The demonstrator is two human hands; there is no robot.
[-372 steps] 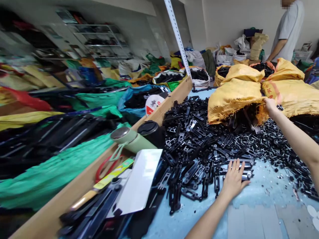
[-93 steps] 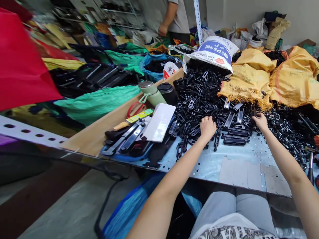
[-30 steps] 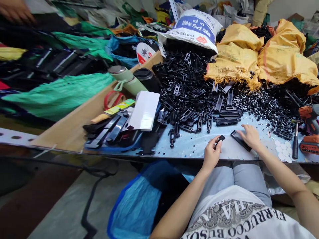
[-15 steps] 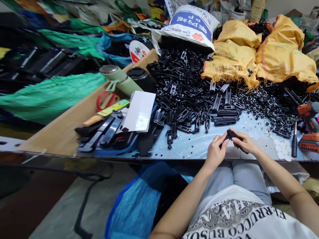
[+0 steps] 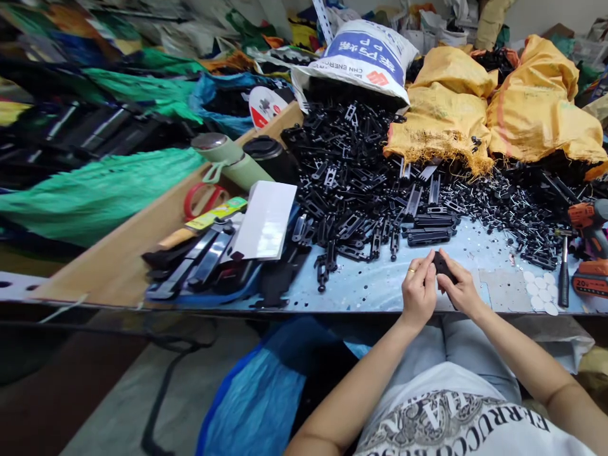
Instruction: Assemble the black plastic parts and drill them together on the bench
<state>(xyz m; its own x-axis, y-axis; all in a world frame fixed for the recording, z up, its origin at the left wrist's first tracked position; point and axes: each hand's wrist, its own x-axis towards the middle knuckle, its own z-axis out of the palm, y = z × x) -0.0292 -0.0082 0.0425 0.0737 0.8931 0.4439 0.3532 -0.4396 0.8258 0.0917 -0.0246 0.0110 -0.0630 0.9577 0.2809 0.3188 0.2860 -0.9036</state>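
Both my hands meet over the near edge of the pale blue table. My left hand and my right hand are closed together on one small black plastic part. A ring shows on my left hand. Just beyond them lies a big heap of black plastic clips and a spread of smaller black pieces. A short stack of long black strips sits right in front of my hands.
A white and blue sack and yellow sacks lie at the back. A green flask, red scissors and a white card sit left. An orange drill, a screwdriver and white discs sit right. A blue bag hangs below.
My hands went from the heap to the near edge. The left picked up a small round piece, the right a black strip, and both have come together on the part.
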